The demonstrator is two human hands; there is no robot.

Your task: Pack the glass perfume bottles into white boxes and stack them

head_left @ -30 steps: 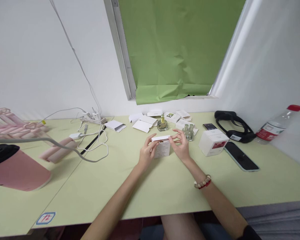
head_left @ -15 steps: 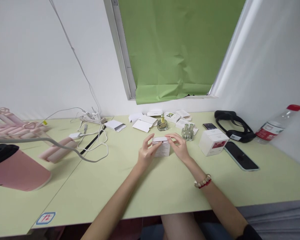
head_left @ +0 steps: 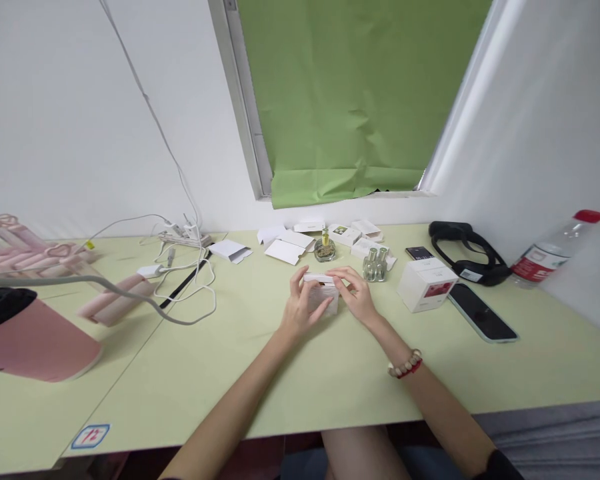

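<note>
A small white carton (head_left: 325, 304) with fine print on its front stands on the table between my hands. My left hand (head_left: 299, 308) is closed on its left side, thumb bent over the top front edge. My right hand (head_left: 356, 297) grips the top right edge with its fingertips. A dark spot shows near the carton's top edge by my left thumb; I cannot make it out. Just behind the carton stands a round glass perfume bottle (head_left: 325, 249) with a gold neck. Small glass bottles (head_left: 375, 265) stand close together beyond my right hand.
Opened white cartons (head_left: 286, 252) lie along the back. To the right are a white box (head_left: 425, 285), a phone (head_left: 484, 313), a black headset (head_left: 473, 253) and a water bottle (head_left: 545, 257). At left stand a pink cup (head_left: 35, 340), tangled cables (head_left: 200, 273) and pink curling tools (head_left: 117, 300).
My left thumb and fingers have shifted along the carton's front, and the left hand has turned slightly. My right fingers have slid a little left across its top edge.
</note>
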